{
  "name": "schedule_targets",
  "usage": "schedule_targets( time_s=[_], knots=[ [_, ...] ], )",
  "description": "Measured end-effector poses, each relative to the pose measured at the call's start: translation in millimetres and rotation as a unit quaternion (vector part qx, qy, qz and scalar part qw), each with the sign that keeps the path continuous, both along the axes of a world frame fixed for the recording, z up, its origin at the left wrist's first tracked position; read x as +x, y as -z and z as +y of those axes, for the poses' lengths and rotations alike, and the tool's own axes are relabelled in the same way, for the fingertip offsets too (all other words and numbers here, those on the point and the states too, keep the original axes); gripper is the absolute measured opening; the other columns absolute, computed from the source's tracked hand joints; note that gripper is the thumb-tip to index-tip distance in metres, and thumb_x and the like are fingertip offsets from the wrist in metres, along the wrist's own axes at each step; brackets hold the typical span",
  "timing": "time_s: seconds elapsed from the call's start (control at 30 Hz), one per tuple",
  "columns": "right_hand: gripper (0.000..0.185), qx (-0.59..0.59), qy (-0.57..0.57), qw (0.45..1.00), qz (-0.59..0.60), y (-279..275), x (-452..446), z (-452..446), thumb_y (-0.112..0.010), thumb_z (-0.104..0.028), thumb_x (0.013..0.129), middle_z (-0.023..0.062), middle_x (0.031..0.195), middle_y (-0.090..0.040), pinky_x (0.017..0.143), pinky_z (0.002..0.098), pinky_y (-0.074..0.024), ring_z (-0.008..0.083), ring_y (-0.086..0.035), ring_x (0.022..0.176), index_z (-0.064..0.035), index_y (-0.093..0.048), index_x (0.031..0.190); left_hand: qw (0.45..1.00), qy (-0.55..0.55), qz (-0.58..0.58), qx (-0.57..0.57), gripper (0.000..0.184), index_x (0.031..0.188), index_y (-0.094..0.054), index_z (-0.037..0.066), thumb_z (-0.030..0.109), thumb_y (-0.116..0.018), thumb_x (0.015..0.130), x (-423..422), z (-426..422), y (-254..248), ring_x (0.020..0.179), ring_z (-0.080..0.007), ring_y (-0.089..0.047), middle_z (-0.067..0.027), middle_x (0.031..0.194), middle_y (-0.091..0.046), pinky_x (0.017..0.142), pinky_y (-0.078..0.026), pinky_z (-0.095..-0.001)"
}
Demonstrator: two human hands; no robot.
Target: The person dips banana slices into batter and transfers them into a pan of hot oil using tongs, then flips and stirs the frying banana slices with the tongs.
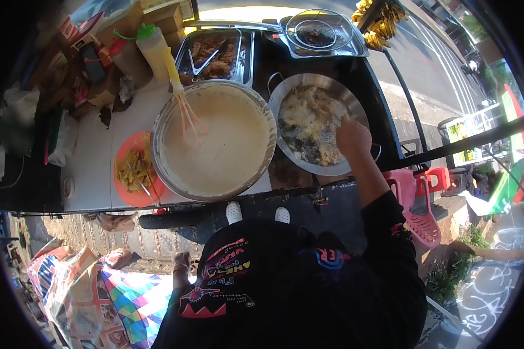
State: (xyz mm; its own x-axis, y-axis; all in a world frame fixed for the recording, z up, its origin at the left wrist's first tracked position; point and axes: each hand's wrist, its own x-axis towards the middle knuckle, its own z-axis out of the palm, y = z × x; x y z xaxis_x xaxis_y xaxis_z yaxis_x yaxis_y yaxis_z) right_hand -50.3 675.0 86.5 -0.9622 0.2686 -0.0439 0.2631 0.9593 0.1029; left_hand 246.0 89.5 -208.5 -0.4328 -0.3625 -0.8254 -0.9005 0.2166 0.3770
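Right hand (353, 136): over the near right part of the wok, fingers curled in around a thin metal tool (336, 121), most of it hidden by the hand and the froth
Left hand (181, 264): looks like it's hanging low by the person's side, pretty dim, can't tell if it's wide, narrow or holding anything
Wok (355, 103): on the right of the counter, just beside the bowl, loop handles on its sides
Food (317, 107): pale and golden bits in the wok, loads of bubbling oil around them
Bowl (158, 131): big one left of the wok, full of creamy batter (227, 145)
Whisk (187, 113): wires dipping into the batter, yellow handle leaning past the far rim
Plate (135, 199): orange-red, left of the bowl, yellow pieces (130, 168) on it plus some metal tongs (148, 189)
Tray (248, 58): behind the bowl, browned food in it, another pair of tongs on top
Strainer (317, 35): over a second metal tray behind the wok
Bananas (381, 26): bunches up at the far right corner
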Motion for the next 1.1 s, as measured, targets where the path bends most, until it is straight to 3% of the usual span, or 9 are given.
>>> schedule_targets(
  time_s=[0.13,0.17,0.33,0.4,0.53,0.67,0.73,0.87,1.1],
  knots=[
    [0.020,0.041,0.020,0.995,-0.090,17.8,-10.1,-11.6,-0.059,-0.016,0.088,0.0192,0.100,-0.072,0.083,0.0456,-0.0561,0.0361,-0.070,0.098,-0.0069,-0.069,0.102,0.999,0.034,-0.032,-0.004,0.035,0.108,-0.060,0.008,0.040,-0.053,0.094,-9.0,-46.5,-0.5,0.085,-0.0284,-0.068,-0.0092,0.099,-0.063,0.064,-0.053,-0.0455],
    [0.023,0.039,0.013,0.991,-0.124,16.9,-10.1,-16.9,-0.057,-0.015,0.090,0.0194,0.103,-0.072,0.085,0.0452,-0.0561,0.0364,-0.070,0.100,-0.0063,-0.070,0.106,0.995,-0.040,-0.076,0.040,0.050,0.132,-0.053,0.007,0.044,-0.057,0.098,-8.7,-67.7,25.3,0.092,-0.0290,-0.070,-0.0110,0.119,-0.063,0.065,-0.056,-0.0444],
    [0.029,0.001,0.047,0.982,-0.181,-13.4,-7.6,-21.5,-0.056,-0.018,0.090,0.0215,0.111,-0.071,0.088,0.0454,-0.0557,0.0376,-0.069,0.104,-0.0046,-0.071,0.111,0.997,-0.033,-0.060,0.027,0.050,0.132,-0.053,0.007,0.043,-0.057,0.098,-31.0,-77.9,17.1,0.092,-0.0300,-0.070,-0.0114,0.121,-0.063,0.066,-0.056,-0.0450],
    [0.030,-0.036,0.063,0.991,-0.115,-28.5,-8.2,-20.1,-0.056,-0.021,0.090,0.0228,0.113,-0.070,0.089,0.0462,-0.0552,0.0387,-0.068,0.106,-0.0038,-0.072,0.109,0.997,-0.035,-0.065,0.025,0.050,0.133,-0.053,0.007,0.043,-0.057,0.098,-36.2,-76.7,18.0,0.093,-0.0301,-0.071,-0.0115,0.122,-0.063,0.066,-0.056,-0.0446],
    [0.032,-0.020,0.053,0.989,-0.137,-10.4,-22.5,-26.9,-0.055,-0.022,0.090,0.0231,0.113,-0.070,0.091,0.0466,-0.0549,0.0386,-0.067,0.107,-0.0038,-0.071,0.112,0.997,-0.033,-0.064,0.032,0.049,0.135,-0.052,0.007,0.040,-0.054,0.100,-39.0,-69.8,20.3,0.097,-0.0298,-0.071,-0.0112,0.124,-0.063,0.067,-0.056,-0.0433],
    [0.032,0.011,0.070,0.987,-0.147,-1.4,-23.8,-11.1,-0.055,-0.021,0.090,0.0227,0.112,-0.070,0.091,0.0474,-0.0549,0.0386,-0.067,0.107,-0.0023,-0.070,0.111,0.998,-0.038,-0.037,0.046,0.046,0.129,-0.055,0.006,0.040,-0.054,0.098,-34.5,-57.9,24.0,0.092,-0.0285,-0.070,-0.0103,0.117,-0.064,0.066,-0.055,-0.0429],
    [0.033,-0.023,0.104,0.990,-0.090,-1.0,-17.6,11.8,-0.056,-0.021,0.090,0.0229,0.112,-0.070,0.092,0.0475,-0.0542,0.0391,-0.067,0.107,-0.0008,-0.069,0.113,0.996,-0.072,-0.032,0.039,0.045,0.126,-0.056,0.006,0.041,-0.055,0.098,-23.5,-47.3,12.4,0.090,-0.0281,-0.070,-0.0100,0.114,-0.064,0.065,-0.055,-0.0426],
    [0.036,-0.057,0.134,0.987,-0.062,-29.6,13.2,23.4,-0.055,-0.024,0.092,0.0238,0.114,-0.069,0.094,0.0473,-0.0527,0.0398,-0.066,0.108,-0.0001,-0.066,0.116,0.998,-0.027,-0.013,0.049,0.044,0.120,-0.059,0.006,0.042,-0.056,0.096,-4.5,-27.5,5.2,0.090,-0.0283,-0.070,-0.0100,0.109,-0.066,0.064,-0.055,-0.0427],
    [0.042,-0.145,0.101,0.979,-0.098,48.2,13.3,65.6,-0.054,-0.033,0.095,0.0260,0.117,-0.067,0.097,0.0475,-0.0496,0.0415,-0.062,0.113,-0.0003,-0.065,0.118,0.999,-0.024,-0.007,0.029,0.044,0.121,-0.060,0.006,0.042,-0.054,0.097,15.2,21.1,-1.0,0.090,-0.0266,-0.071,-0.0104,0.109,-0.066,0.063,-0.056,-0.0412]
  ],
)
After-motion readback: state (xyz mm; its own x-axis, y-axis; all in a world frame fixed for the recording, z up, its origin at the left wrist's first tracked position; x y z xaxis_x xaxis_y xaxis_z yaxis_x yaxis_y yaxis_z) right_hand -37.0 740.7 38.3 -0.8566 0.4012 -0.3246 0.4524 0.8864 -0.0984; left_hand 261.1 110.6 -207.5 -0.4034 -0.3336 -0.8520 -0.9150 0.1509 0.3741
